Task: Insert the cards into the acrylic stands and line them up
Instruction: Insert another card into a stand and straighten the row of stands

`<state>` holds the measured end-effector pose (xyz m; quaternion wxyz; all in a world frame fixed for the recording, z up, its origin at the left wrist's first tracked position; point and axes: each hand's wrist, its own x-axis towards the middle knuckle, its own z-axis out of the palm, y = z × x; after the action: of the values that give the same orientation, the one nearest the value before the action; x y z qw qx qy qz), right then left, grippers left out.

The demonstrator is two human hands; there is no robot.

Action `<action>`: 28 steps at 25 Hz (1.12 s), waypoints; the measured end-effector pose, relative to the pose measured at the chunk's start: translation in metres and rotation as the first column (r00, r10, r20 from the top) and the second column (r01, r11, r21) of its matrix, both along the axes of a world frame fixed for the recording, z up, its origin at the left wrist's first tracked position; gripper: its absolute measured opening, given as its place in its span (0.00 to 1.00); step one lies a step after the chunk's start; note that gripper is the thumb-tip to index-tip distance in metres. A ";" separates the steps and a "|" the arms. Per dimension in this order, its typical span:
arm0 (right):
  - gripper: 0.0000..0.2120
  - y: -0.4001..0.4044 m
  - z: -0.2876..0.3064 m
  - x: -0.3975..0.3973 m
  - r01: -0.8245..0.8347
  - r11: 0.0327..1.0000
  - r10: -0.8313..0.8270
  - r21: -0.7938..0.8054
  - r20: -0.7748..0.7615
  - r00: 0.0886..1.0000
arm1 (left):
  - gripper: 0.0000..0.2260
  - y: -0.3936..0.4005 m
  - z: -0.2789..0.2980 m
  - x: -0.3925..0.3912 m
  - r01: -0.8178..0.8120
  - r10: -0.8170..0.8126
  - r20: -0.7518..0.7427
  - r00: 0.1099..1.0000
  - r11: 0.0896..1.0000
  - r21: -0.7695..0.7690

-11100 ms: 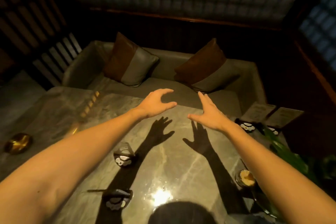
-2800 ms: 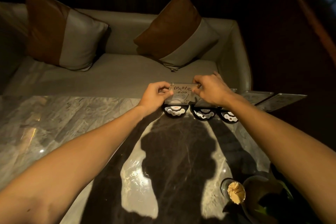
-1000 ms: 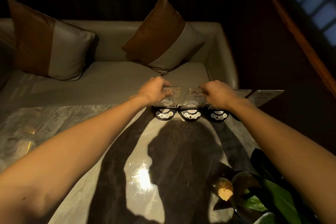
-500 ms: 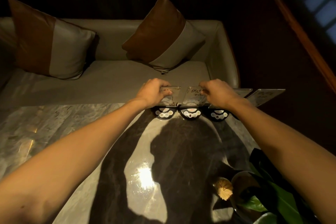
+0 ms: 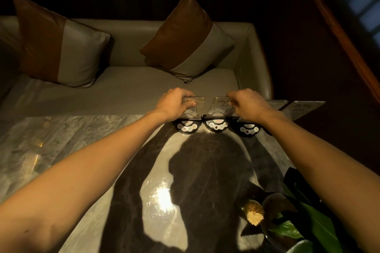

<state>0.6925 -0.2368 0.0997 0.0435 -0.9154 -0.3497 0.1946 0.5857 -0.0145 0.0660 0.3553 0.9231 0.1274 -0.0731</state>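
Observation:
Several clear acrylic stands with cards stand in a row along the far edge of the marble table (image 5: 86, 146), each on a round black base with white buttons. My left hand (image 5: 174, 103) grips the top of the leftmost stand (image 5: 196, 107). My right hand (image 5: 247, 104) pinches the top right corner of the second stand (image 5: 221, 107), whose card shows dark writing. The third base (image 5: 249, 129) sits under my right wrist, its panel mostly hidden. Another stand (image 5: 302, 109) leans at the far right.
A grey sofa (image 5: 127, 92) with two brown-and-grey cushions (image 5: 185, 37) runs behind the table. A toothpick holder (image 5: 255, 214) and a dark bowl with green leaves (image 5: 304, 224) sit at the table's near right. Shadows of my head and arms fall across the marble.
Over the last second both hands stayed on the tops of the two left stands with only slight shifts. Earlier, both hands held a single stand together.

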 end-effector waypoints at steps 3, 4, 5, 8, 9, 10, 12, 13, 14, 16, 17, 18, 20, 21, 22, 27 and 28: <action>0.10 -0.002 -0.001 -0.001 0.000 1.000 0.000 0.016 0.006 1.000 | 0.09 0.000 -0.002 0.001 -0.011 0.011 0.007 1.000 1.000 -0.002; 0.10 -0.003 -0.002 0.000 -0.001 1.000 0.000 0.020 0.008 1.000 | 0.08 -0.001 -0.004 0.001 -0.021 0.021 0.015 1.000 1.000 -0.008; 0.09 -0.004 -0.003 0.000 0.002 1.000 -0.002 0.022 0.002 1.000 | 0.08 -0.001 -0.005 0.001 -0.026 0.026 0.015 1.000 1.000 -0.017; 0.08 -0.006 -0.005 0.002 0.021 0.999 -0.021 0.047 -0.007 1.000 | 0.08 0.000 -0.004 0.004 -0.001 0.001 -0.001 1.000 1.000 -0.020; 0.07 -0.006 -0.005 0.002 0.023 0.998 -0.023 0.052 -0.006 1.000 | 0.09 0.001 -0.004 0.005 0.012 -0.012 -0.007 1.000 1.000 -0.022; 0.07 -0.005 -0.006 0.002 0.020 0.998 -0.020 0.053 -0.005 1.000 | 0.09 0.002 -0.003 0.006 0.026 -0.026 -0.012 1.000 0.999 -0.025; 0.07 -0.003 -0.007 0.003 0.004 0.999 -0.004 0.042 -0.001 1.000 | 0.11 0.003 -0.001 0.009 0.051 -0.051 -0.014 0.999 0.998 -0.028; 0.06 -0.002 -0.008 0.004 -0.002 0.999 0.002 0.036 0.002 1.000 | 0.11 0.003 0.000 0.011 0.058 -0.058 -0.015 0.998 0.998 -0.029; 0.06 -0.001 -0.009 0.005 -0.006 0.999 0.006 0.033 0.006 1.000 | 0.12 0.004 0.000 0.012 0.063 -0.064 -0.015 0.998 0.998 -0.027; 0.06 -0.001 -0.011 0.008 -0.002 0.999 0.001 0.033 0.012 1.000 | 0.12 0.004 0.002 0.015 0.082 -0.082 -0.020 0.996 0.997 -0.018; 0.06 -0.001 -0.011 0.009 0.003 0.999 -0.004 0.033 0.009 1.000 | 0.12 0.005 0.002 0.015 0.086 -0.086 -0.023 0.996 0.996 -0.017; 0.06 0.000 -0.011 0.009 0.009 0.999 -0.009 0.035 0.005 1.000 | 0.12 0.005 0.002 0.014 0.086 -0.086 -0.022 0.996 0.996 -0.020; 0.07 0.001 -0.012 0.010 0.023 0.999 -0.023 0.038 -0.006 1.000 | 0.12 0.005 0.001 0.012 0.073 -0.073 0.000 0.997 0.997 -0.002; 0.07 0.001 -0.012 0.011 0.031 0.999 -0.031 0.034 -0.013 0.999 | 0.13 0.004 0.001 0.011 0.069 -0.070 0.014 0.997 0.997 0.017; 0.07 0.001 -0.012 0.011 0.036 0.999 -0.036 0.030 -0.017 0.999 | 0.13 0.003 0.001 0.010 0.070 -0.070 0.023 0.997 0.997 0.036; 0.08 0.002 -0.014 0.015 0.030 1.000 -0.030 0.006 -0.024 0.999 | 0.13 0.003 0.004 0.011 0.110 -0.109 -0.013 0.994 0.986 0.128; 0.09 0.001 -0.013 0.014 0.030 1.000 -0.030 0.009 -0.032 0.999 | 0.14 0.003 0.005 0.011 0.126 -0.124 -0.028 0.992 0.979 0.160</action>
<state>0.7066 -0.2354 0.0864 0.0563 -0.9170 -0.3363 0.2068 0.5964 -0.0117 0.0707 0.2728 0.9544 0.0778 -0.0929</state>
